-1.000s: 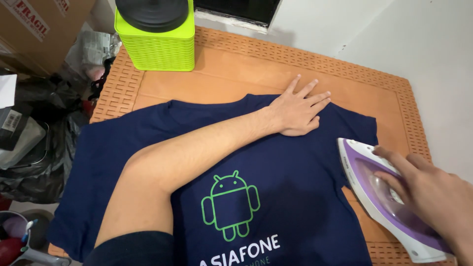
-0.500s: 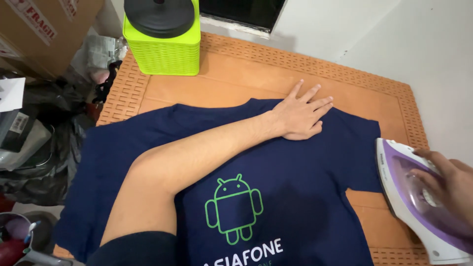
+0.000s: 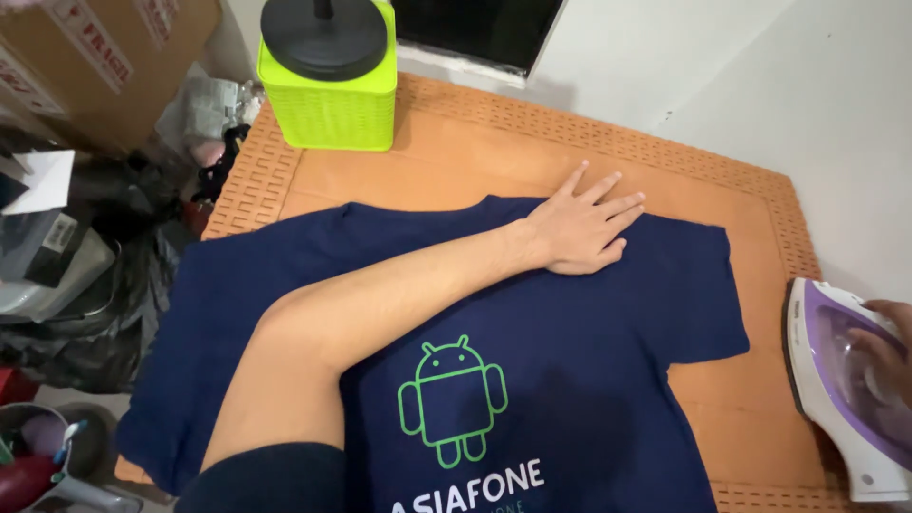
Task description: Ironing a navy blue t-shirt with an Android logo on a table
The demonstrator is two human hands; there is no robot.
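Navy t-shirt (image 3: 570, 380) lies flat on orange counter (image 3: 456, 161), collar away. Left hand (image 3: 581, 228) presses open-palmed near collar; right hand (image 3: 888, 356) grips purple iron (image 3: 841, 394) (off the shirt's right edge).

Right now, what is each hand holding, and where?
The right hand grips the purple iron by its handle; the left hand lies flat on the navy T-shirt.

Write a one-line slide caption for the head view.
Left hand flat on a navy T-shirt spread over an orange mat; right hand grips a purple-and-white iron at the mat's edge.
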